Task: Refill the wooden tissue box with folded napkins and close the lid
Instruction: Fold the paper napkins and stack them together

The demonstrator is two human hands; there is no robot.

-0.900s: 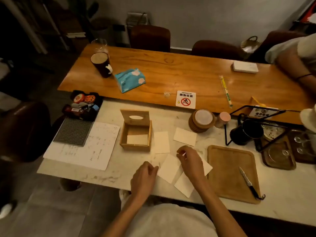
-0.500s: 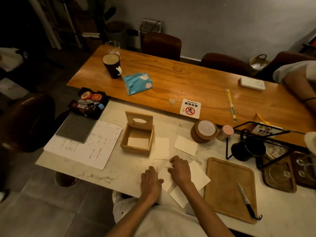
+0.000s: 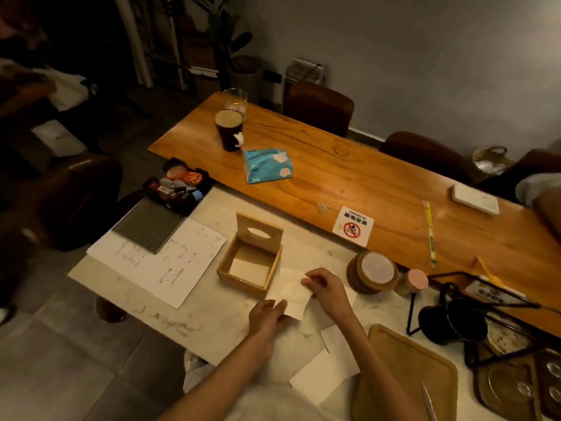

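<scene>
I had lifted a napkin (image 3: pixel 290 294) off the worktop (image 3: pixel 212 323); both grips, left hand (image 3: pixel 267 317) and right hand (image 3: pixel 326 291), pinched it. The open tissue box (image 3: pixel 250 262) at ten o'clock held one napkin, so the refill was just beginning.

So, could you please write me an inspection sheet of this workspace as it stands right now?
Surface: pale marble table, butted against a wooden table.
Job's things: wooden box open, lid upright, one napkin inside; another napkin held beside the box; loose napkins near the person.
Clutter: paper sheet, coasters, cutting board, knife, tissue pack, dark drink.
Grippers: left hand and right hand both pinch the held napkin.
Cables: nothing seen.
Surroundings: chairs, grey wall, another person's arm.
</scene>
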